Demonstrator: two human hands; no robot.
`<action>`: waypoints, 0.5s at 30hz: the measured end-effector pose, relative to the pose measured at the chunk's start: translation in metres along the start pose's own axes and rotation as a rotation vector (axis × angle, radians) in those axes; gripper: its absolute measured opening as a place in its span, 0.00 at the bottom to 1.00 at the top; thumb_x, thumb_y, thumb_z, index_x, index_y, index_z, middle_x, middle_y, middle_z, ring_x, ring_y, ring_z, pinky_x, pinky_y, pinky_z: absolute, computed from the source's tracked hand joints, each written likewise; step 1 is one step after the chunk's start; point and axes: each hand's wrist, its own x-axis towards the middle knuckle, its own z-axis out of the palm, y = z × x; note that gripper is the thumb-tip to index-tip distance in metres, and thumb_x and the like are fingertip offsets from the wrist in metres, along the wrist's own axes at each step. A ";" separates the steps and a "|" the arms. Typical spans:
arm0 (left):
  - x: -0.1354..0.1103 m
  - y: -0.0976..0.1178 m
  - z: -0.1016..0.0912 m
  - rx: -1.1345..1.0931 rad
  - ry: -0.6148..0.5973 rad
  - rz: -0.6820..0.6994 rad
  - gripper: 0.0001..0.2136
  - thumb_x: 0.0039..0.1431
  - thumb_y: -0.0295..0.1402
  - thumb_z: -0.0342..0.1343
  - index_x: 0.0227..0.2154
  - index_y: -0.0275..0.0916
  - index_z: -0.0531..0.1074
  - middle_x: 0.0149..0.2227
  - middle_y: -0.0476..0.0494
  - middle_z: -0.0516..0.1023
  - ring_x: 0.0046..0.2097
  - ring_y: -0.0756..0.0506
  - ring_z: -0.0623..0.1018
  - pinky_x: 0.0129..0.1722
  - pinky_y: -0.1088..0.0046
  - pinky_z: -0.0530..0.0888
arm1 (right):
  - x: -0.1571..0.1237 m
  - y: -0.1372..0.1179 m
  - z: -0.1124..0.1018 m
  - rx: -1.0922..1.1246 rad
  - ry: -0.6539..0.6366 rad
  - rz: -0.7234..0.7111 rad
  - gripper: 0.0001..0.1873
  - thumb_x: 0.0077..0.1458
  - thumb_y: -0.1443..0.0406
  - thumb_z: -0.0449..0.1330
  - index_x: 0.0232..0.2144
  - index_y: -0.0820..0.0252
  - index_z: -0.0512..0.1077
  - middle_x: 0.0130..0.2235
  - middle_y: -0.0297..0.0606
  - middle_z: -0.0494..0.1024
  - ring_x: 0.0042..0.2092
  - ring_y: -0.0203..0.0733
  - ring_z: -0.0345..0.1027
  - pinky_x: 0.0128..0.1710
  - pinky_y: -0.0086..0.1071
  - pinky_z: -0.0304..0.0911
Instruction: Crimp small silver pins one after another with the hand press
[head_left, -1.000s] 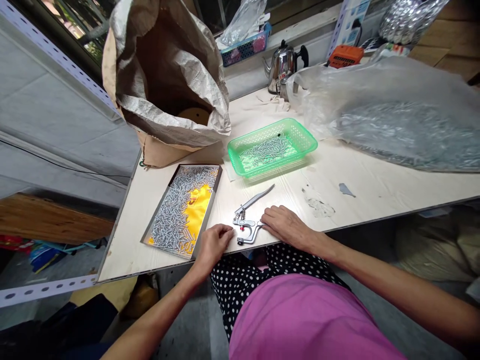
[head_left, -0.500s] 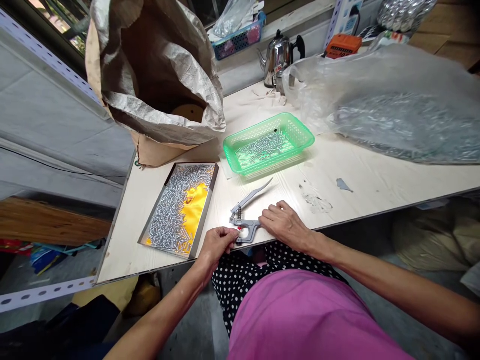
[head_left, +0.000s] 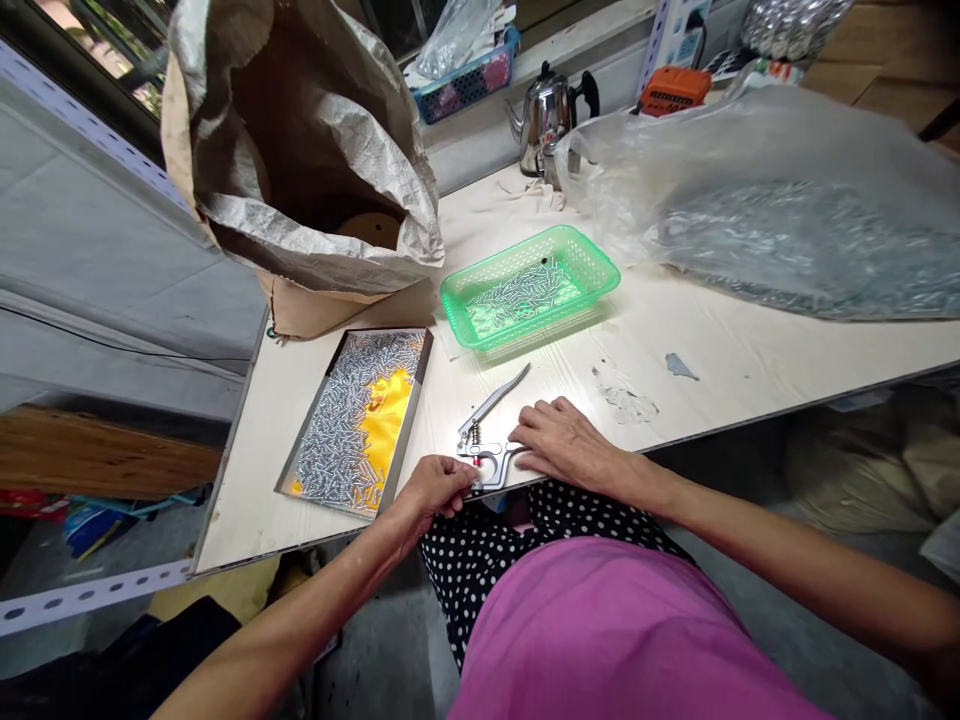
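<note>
Grey hand pliers [head_left: 491, 449] with a spring and a red part at the jaw lie at the table's front edge, the upper handle raised. Around the end of the lower handle curl the fingers of my right hand [head_left: 566, 447]. At the jaw, the thumb and fingers of my left hand [head_left: 437, 488] are pinched together; what they hold is hidden. To the left, a shallow tray [head_left: 405, 437] holds many small silvery metal pins on a yellow base. Behind the pliers, more such pins lie in a green plastic basket [head_left: 541, 325].
A large open sack [head_left: 315, 220] stands at the back left. On the right lies a clear plastic bag [head_left: 795, 240] of shiny pieces. Farther back are a metal kettle [head_left: 544, 120], an orange box [head_left: 673, 92] and a blue basket [head_left: 469, 95].
My right hand has loosened a little, its fingers straighter along the lower handle. My left hand keeps its pinch at the jaw. The whole view has shifted slightly.
</note>
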 end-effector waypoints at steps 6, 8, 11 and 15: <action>-0.002 0.005 0.000 -0.011 -0.021 -0.040 0.15 0.47 0.42 0.65 0.21 0.36 0.69 0.12 0.57 0.64 0.15 0.56 0.61 0.16 0.80 0.57 | 0.017 0.024 -0.016 -0.045 -0.126 -0.003 0.56 0.42 0.45 0.69 0.64 0.68 0.55 0.66 0.62 0.52 0.66 0.68 0.41 0.61 0.56 0.45; -0.003 0.006 0.001 -0.018 -0.020 -0.046 0.17 0.45 0.43 0.66 0.20 0.36 0.68 0.12 0.57 0.63 0.15 0.56 0.61 0.16 0.80 0.58 | 0.026 0.032 -0.019 -0.072 -0.169 -0.035 0.56 0.39 0.44 0.70 0.63 0.67 0.56 0.65 0.61 0.56 0.66 0.69 0.42 0.61 0.59 0.44; -0.005 0.007 0.001 -0.031 -0.021 -0.041 0.19 0.42 0.46 0.67 0.19 0.36 0.68 0.13 0.57 0.64 0.15 0.57 0.62 0.16 0.80 0.58 | 0.036 0.039 -0.021 -0.086 -0.163 -0.088 0.54 0.37 0.42 0.69 0.60 0.66 0.60 0.59 0.57 0.65 0.60 0.66 0.54 0.58 0.58 0.49; -0.005 0.005 0.002 -0.044 -0.008 -0.032 0.20 0.41 0.47 0.67 0.19 0.37 0.67 0.13 0.57 0.64 0.15 0.56 0.61 0.15 0.80 0.57 | 0.041 0.039 -0.024 -0.111 -0.153 -0.090 0.48 0.36 0.43 0.70 0.53 0.66 0.66 0.51 0.53 0.71 0.50 0.58 0.63 0.49 0.48 0.57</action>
